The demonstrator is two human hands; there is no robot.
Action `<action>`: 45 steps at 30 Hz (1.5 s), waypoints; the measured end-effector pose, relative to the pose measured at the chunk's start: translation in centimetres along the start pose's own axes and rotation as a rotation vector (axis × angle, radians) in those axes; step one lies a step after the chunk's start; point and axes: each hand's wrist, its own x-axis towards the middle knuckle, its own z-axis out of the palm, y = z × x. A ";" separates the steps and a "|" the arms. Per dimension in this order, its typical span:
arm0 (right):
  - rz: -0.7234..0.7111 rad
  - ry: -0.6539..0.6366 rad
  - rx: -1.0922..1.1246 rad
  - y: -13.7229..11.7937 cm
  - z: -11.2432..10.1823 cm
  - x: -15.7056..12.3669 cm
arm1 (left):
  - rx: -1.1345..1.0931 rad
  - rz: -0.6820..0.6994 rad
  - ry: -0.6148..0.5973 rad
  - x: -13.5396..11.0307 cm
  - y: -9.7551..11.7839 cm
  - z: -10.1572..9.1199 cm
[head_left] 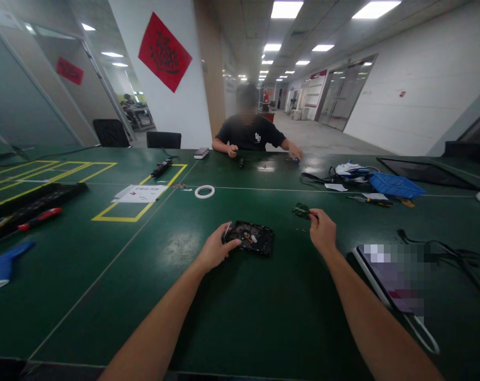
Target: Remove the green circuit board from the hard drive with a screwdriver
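Observation:
My left hand (219,244) grips the left edge of a black opened device casing (259,241), thumb on top. Small metallic and orange parts show inside the casing, which rests on the green table (240,312). A thin light-coloured strip sticks up by my left fingers; I cannot make out what it is. To the right, my right hand (323,230) pinches a small green circuit board (301,210) by its right end, just above the table. A few tiny bits, possibly screws, lie below the board.
A phone (386,280) with a white cable lies right of my right forearm. Beyond are a white tape roll (205,192), a blue tray (397,184) and a yellow-black tool (377,200). A red-handled screwdriver (41,218) lies left. Another person (251,132) sits across the table.

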 end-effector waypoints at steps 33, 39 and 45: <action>-0.069 -0.596 0.665 -9.2 2.7 -4.5 | 0.032 -0.128 0.188 0.8 0.9 4.1; -0.145 -0.615 0.664 -9.9 3.3 -4.9 | -0.021 -0.126 0.141 1.4 0.7 3.9; -0.289 -0.587 0.490 -10.9 3.5 -4.7 | -0.022 -0.156 0.193 0.4 0.7 3.4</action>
